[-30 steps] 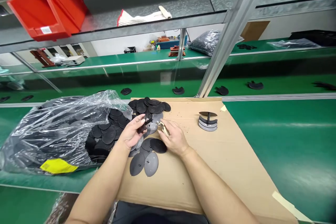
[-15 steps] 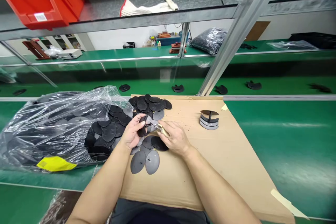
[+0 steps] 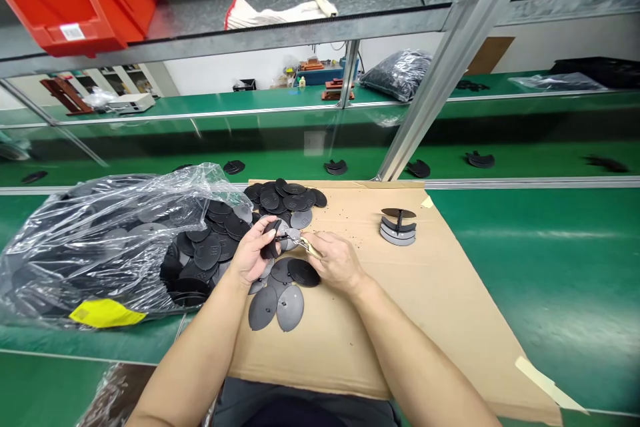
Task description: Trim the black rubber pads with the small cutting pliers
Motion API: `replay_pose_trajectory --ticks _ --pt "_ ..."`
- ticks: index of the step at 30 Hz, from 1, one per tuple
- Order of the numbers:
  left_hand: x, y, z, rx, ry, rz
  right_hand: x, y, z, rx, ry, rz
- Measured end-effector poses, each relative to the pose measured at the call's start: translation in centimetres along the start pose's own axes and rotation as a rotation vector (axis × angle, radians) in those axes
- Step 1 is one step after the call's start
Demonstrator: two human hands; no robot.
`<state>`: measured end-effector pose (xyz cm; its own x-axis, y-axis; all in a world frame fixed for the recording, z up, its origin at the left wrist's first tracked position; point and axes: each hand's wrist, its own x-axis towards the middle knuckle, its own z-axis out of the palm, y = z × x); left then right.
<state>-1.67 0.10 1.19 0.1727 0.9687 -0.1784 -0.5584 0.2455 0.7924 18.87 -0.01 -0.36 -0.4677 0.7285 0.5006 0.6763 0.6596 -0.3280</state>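
Observation:
My left hand [image 3: 254, 254] is closed around a black plastic part [image 3: 271, 240] over the cardboard. Its fingers cover much of that part. My right hand [image 3: 334, 259] grips a small pair of pliers [image 3: 306, 244] with pale yellowish handles. The plier jaws point left and meet the part's thin stem; whether they are closed on it I cannot tell. Below my hands lie several loose oval black discs [image 3: 290, 308], some showing a small stub. A pile of similar discs [image 3: 287, 199] sits just beyond. Off to the right stands a part with a stem and stacked curved pieces [image 3: 399, 230].
The cardboard sheet [image 3: 430, 320] covers the green bench. A clear plastic bag [image 3: 105, 240] full of black discs, with a yellow label [image 3: 107, 313], lies at left. Overhead are a shelf with a red bin [image 3: 95, 0] and a glove [image 3: 275, 15]. A metal post [image 3: 450, 67] slants behind the cardboard.
The view has shifted very slightly. Both hands keep almost the same pose, with the pliers still at the part's stem.

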Motion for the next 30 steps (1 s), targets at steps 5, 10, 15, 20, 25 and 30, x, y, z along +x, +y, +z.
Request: replay_pose_trajectory --ticks 5,10,15,20,25,30 --pt "0.1 -0.2 0.2 0.015 0.077 0.022 -0.1 -0.2 -0.1 0.122 0.026 0.059" --pt "0.4 -0.3 0.0 -0.036 0.142 0.078 -0.2 -0.1 0.0 0.181 0.101 0.107" --pt "0.7 -0.6 -0.6 -0.13 0.118 0.083 -0.2 -0.3 0.0 0.186 0.112 0.075" --pt "0.6 -0.8 -0.8 -0.137 0.013 -0.037 -0.2 -0.7 0.3 0.177 0.1 0.029" --pt "0.3 -0.6 -0.2 -0.155 0.048 -0.107 -0.3 -0.9 0.4 0.169 0.055 -0.01" --pt "0.4 -0.6 0.3 -0.194 0.085 -0.162 -0.4 -1.2 0.3 0.153 -0.052 -0.021"
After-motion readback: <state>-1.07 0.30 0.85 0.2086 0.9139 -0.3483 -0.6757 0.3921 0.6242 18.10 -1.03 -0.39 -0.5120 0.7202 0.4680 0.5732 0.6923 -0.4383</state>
